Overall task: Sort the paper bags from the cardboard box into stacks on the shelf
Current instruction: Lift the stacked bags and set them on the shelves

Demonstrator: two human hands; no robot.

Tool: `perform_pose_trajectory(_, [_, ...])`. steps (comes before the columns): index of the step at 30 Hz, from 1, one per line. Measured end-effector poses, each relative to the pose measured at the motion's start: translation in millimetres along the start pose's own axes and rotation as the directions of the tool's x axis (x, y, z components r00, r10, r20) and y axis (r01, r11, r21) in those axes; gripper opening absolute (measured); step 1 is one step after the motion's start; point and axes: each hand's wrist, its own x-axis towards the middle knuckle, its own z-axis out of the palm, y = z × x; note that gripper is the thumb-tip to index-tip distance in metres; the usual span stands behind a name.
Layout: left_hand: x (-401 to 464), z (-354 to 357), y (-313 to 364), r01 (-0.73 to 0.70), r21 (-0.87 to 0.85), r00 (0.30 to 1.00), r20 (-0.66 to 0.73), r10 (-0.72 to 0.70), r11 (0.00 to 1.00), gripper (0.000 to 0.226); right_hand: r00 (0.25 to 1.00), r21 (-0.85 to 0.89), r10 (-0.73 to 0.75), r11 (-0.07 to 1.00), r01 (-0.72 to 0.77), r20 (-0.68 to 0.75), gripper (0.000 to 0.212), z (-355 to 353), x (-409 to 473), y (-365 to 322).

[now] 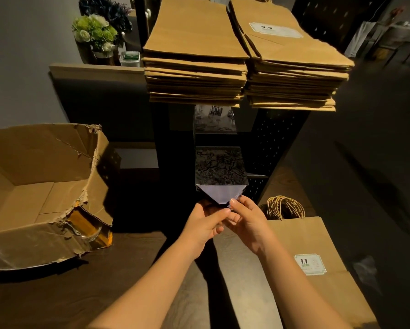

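Pinching hands (pixel 225 216) at black bag's (pixel 219 167) folded near end.

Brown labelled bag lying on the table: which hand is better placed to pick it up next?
Probably the right hand. The brown labelled bag lies directly beside it, while the left hand would have to cross over. Both hands currently pinch the black bag, so one must let go first.

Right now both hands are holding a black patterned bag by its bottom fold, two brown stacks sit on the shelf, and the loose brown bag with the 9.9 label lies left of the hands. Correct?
Not quite. The head view shows the loose brown bag lying right of the hands, not left. The rest holds: the left hand and right hand hold the black patterned bag, and two brown stacks sit on the shelf.
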Motion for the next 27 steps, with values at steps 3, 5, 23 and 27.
perform_pose_trajectory(3, [-1.6,6.0,-8.1,0.042,0.028,0.999,0.030,-0.043,0.999,0.021,0.997,-0.022,0.060,0.998,-0.061,-0.052,0.039,-13.9,-3.2,8.1])
perform_pose_trajectory(5, [0.3,13.2,-13.6,0.088,0.035,0.996,0.024,-0.089,0.995,0.019,0.993,-0.114,0.071,0.990,-0.082,-0.099,0.033,-26.2,-7.4,10.4])
perform_pose_trajectory(23, [43.1,120.4,-112.5,0.482,0.414,0.865,-0.082,-0.495,0.773,0.054,0.869,-0.814,-0.100,0.417,-0.405,-0.484,0.047,-224.7,-28.2,-37.9])
perform_pose_trajectory(27, [42.9,130.7,-131.1,0.607,0.366,0.786,-0.147,-0.601,0.705,0.024,0.808,-0.776,-0.045,0.316,-0.546,-0.587,0.068,-267.4,-20.7,-40.8])
